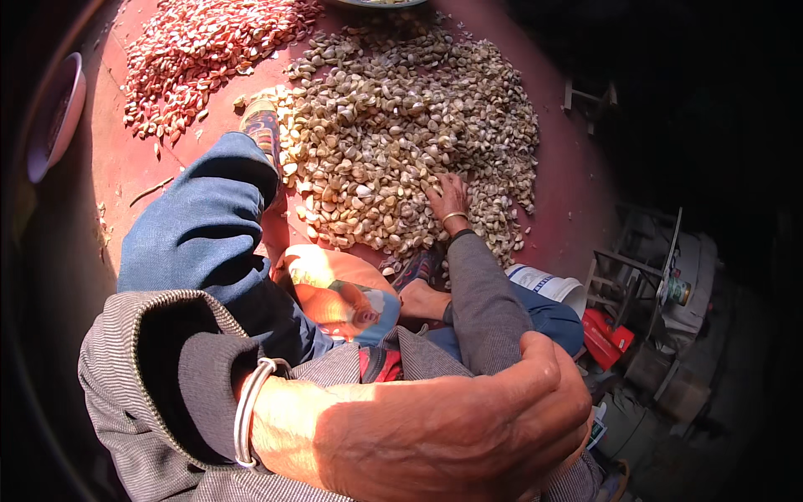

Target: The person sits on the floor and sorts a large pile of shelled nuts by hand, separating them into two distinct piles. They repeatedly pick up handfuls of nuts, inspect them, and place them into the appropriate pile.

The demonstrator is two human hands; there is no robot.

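A broad pile of pale tan, nut-like pieces lies on the red floor in front of me; their exact kind is not clear. My right hand, with a bangle at the wrist, reaches into the near right part of this pile. Its thumb stands apart from the fingers, and the fingertips touch the pieces. Close to the camera, my left hand is raised across my lap with its fingers curled in. The back of the hand hides whatever may be in it. A silver bangle circles that wrist.
Reddish-white pieces form another pile at the far left. A pink basin stands at the left edge, and a bowl rim shows at the top. Right of my knees are a white bucket, a red object and a metal frame.
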